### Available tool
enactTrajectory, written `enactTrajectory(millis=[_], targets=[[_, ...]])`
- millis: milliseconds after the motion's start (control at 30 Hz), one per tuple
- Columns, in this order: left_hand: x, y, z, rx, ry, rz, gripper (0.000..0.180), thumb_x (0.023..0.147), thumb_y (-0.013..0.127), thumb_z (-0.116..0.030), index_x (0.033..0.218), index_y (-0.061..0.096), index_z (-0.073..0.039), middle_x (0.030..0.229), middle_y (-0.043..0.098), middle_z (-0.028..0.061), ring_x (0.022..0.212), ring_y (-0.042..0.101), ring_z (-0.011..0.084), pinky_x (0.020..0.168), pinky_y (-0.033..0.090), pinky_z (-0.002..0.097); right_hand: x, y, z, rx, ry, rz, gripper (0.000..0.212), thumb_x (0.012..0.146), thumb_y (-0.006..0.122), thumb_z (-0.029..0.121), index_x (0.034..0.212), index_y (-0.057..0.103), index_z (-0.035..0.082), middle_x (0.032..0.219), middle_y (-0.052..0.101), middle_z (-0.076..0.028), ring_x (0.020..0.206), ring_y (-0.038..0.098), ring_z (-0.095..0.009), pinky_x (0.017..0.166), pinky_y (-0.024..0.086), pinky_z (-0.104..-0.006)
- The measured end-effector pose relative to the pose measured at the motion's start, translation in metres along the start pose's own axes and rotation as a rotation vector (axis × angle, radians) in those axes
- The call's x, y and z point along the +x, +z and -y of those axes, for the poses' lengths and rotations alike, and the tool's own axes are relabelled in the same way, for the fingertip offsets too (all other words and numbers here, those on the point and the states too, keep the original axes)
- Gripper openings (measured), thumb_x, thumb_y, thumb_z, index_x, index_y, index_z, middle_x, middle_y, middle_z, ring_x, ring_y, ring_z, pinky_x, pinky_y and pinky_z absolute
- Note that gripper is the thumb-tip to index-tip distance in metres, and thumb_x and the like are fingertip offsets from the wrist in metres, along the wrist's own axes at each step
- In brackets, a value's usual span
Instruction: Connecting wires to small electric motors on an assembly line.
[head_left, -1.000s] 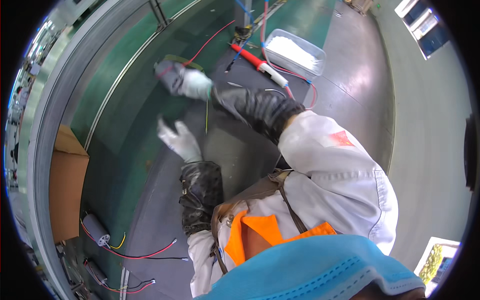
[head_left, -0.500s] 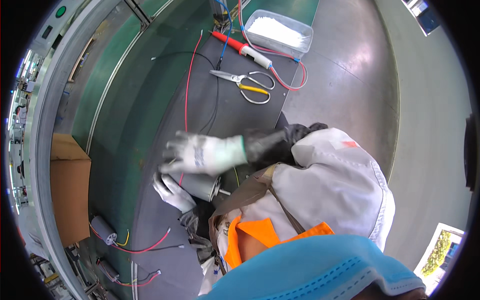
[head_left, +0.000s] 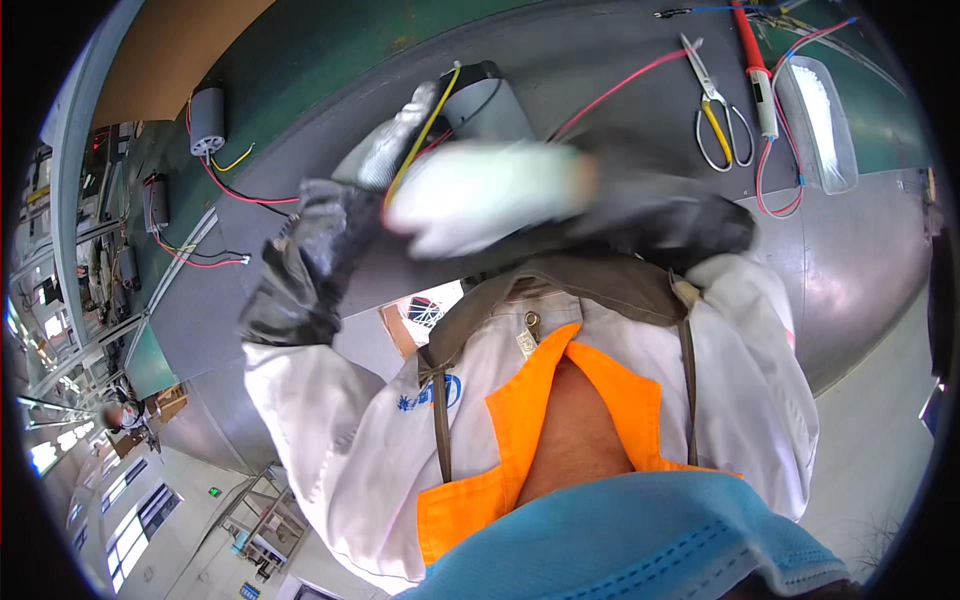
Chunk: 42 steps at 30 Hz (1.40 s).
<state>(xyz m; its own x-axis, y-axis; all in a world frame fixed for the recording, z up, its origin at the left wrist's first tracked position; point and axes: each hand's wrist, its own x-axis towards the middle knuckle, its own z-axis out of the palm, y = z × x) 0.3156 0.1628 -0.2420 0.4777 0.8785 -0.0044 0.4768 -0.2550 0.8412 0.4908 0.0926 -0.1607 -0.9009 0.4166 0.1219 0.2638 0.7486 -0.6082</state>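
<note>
My left hand [head_left: 392, 145], in a white glove, lies along the left side of a grey cylindrical motor [head_left: 492, 112] and steadies it on the bench. A yellow wire [head_left: 424, 132] runs from the motor's far end across this glove. My right hand [head_left: 490, 198], also gloved in white, is a motion blur on the near side of the motor; its fingers cannot be made out. The yellow wire's near end meets that blur, and whether it is held is hidden. A red wire [head_left: 640, 76] stretches from behind my right forearm toward the scissors.
Scissors [head_left: 712, 110] with a yellow grip lie at the right, beside a red-and-white probe [head_left: 760, 90] with cables. A clear plastic tray [head_left: 845, 150] holds white pieces. Wired motors [head_left: 207, 120] stand at the left. A cardboard box [head_left: 180, 60] is at the far left.
The view has turned, so the bench now runs across the top. My right hand has gone from above the motor to its near side. The yellow wire now shows across my left glove.
</note>
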Motion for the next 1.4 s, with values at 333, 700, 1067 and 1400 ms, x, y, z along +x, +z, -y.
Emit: enactTrajectory(millis=[333,700,1067,1400], targets=[[0.031,0.043,-0.054,0.480,0.049,0.001,0.062,0.108,0.037,-0.047,0.091,0.066,0.005,0.082,0.063,0.0300,0.076,0.059,0.0485,0.073,0.047,0.0514,-0.062,0.013,-0.021,0.353,-0.257,-0.348,0.029,0.095,0.062,0.026,0.110,0.068,0.003,0.099,0.071,-0.016,0.091,0.067,-0.033,0.080,0.053,-0.0420],[0.045,0.067,-0.063,0.524,-0.074,0.099,0.056,0.107,0.037,-0.046,0.109,0.070,-0.001,0.091,0.068,0.0284,0.087,0.066,0.0477,0.076,0.051,0.0532,-0.484,-0.098,-0.108,-0.503,1.766,-0.975,0.031,0.088,0.068,0.034,0.109,0.075,0.012,0.106,0.074,-0.013,0.096,0.070,-0.032,0.086,0.055,-0.0375],[0.040,0.076,-0.054,0.444,-0.012,0.200,0.053,0.107,0.041,-0.044,0.106,0.068,0.001,0.087,0.068,0.0278,0.082,0.066,0.0462,0.074,0.051,0.0498,-0.491,-0.091,-0.151,-0.703,1.711,-0.862,0.022,0.088,0.066,0.029,0.103,0.075,0.015,0.096,0.073,-0.014,0.094,0.071,-0.032,0.083,0.055,-0.0446],[0.063,0.028,-0.107,-0.046,-0.593,0.631,0.043,0.098,0.059,-0.048,0.090,0.067,-0.007,0.058,0.051,-0.0046,0.042,0.044,0.0062,0.040,0.032,0.0267,-0.350,-0.106,-0.030,0.236,0.912,-1.741,0.037,0.092,0.066,0.013,0.127,0.062,0.004,0.088,0.072,-0.012,0.068,0.067,-0.019,0.061,0.053,-0.0299]])
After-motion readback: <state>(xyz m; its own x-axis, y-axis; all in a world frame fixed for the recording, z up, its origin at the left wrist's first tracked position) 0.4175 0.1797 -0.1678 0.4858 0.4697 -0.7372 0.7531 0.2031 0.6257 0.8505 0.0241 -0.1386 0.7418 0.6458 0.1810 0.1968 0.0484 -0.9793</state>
